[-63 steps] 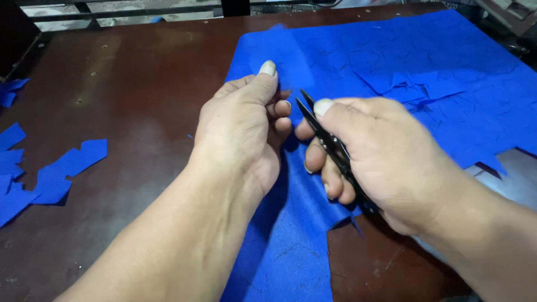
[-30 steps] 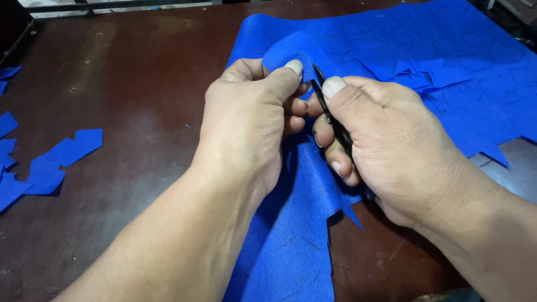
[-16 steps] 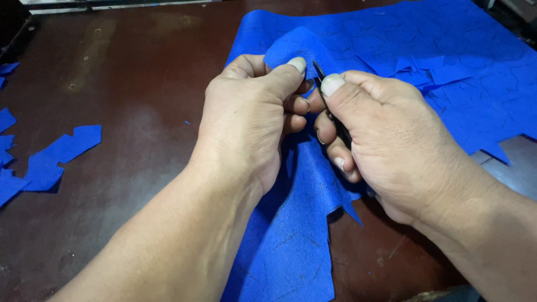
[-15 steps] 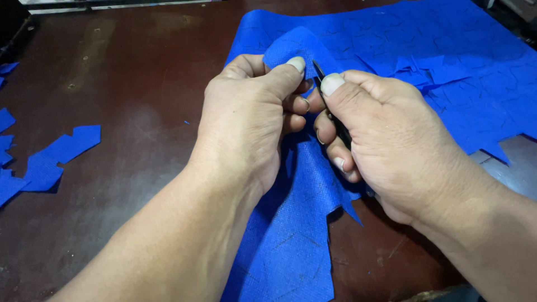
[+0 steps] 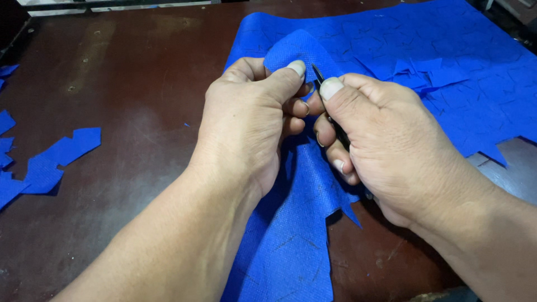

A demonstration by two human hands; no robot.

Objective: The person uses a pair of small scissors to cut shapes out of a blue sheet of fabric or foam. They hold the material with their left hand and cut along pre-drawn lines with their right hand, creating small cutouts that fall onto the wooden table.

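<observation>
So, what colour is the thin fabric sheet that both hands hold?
Bright blue fabric sheet, plain, seen clearly in the head view.

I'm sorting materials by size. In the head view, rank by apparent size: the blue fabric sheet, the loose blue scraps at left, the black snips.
1. Blue fabric sheet, by far largest.
2. Blue scraps.
3. Black snips, smallest, though the right hand hides most of them.

A raised fold of blue fabric [image 5: 302, 53] is pinched by the left hand [image 5: 249, 120], while black scissors [image 5: 330, 114] are gripped against it by the right hand [image 5: 386, 142], over a dark brown table [image 5: 128, 84] where blue scraps [image 5: 47, 165] are scattered.
</observation>
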